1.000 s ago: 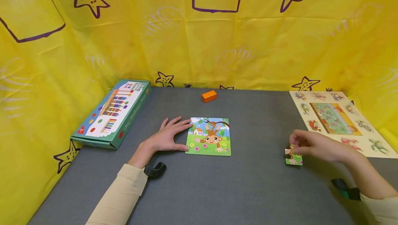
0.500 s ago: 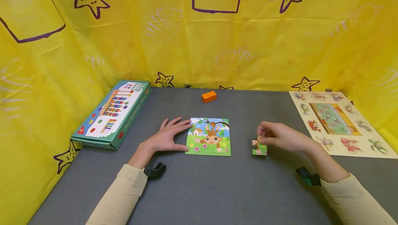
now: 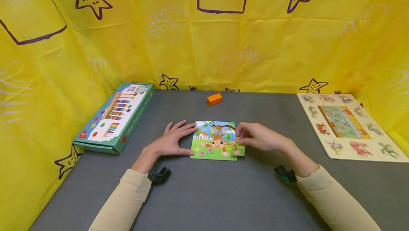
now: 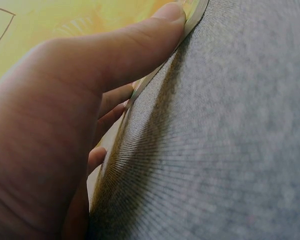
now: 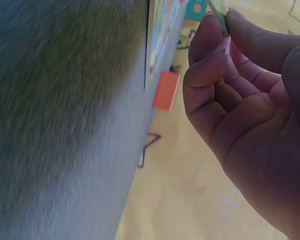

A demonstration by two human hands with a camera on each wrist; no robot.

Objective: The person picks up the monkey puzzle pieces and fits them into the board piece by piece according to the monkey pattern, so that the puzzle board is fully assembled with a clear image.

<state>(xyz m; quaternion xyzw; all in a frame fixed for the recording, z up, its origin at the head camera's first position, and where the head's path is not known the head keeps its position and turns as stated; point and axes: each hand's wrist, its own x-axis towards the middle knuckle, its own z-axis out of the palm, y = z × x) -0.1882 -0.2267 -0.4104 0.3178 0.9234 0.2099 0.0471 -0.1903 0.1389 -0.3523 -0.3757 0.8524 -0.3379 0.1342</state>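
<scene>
My right hand (image 3: 262,137) pinches a small jigsaw piece (image 3: 239,150) between thumb and fingertips. The piece shows part of a brown monkey on green grass and overlaps the right edge of the square monkey jigsaw puzzle (image 3: 212,138) in the head view. In the right wrist view only the lower corner of the piece (image 5: 220,15) shows between the thumb and forefinger. My left hand (image 3: 172,141) lies with fingers spread at the puzzle's left edge, the thumb at its near corner. The left wrist view has the thumb (image 4: 135,47) resting against the board's rim.
An orange block (image 3: 214,99) lies behind the puzzle. To the left is a green game box (image 3: 116,117) with a ring game pictured on it. A wooden sea-animal board (image 3: 348,128) lies at the right. Yellow cloth (image 3: 204,53) hangs behind the grey table (image 3: 204,199).
My right hand has carried the jigsaw piece leftward from beside the sea-animal board to the puzzle's right edge. My left hand stays where it was.
</scene>
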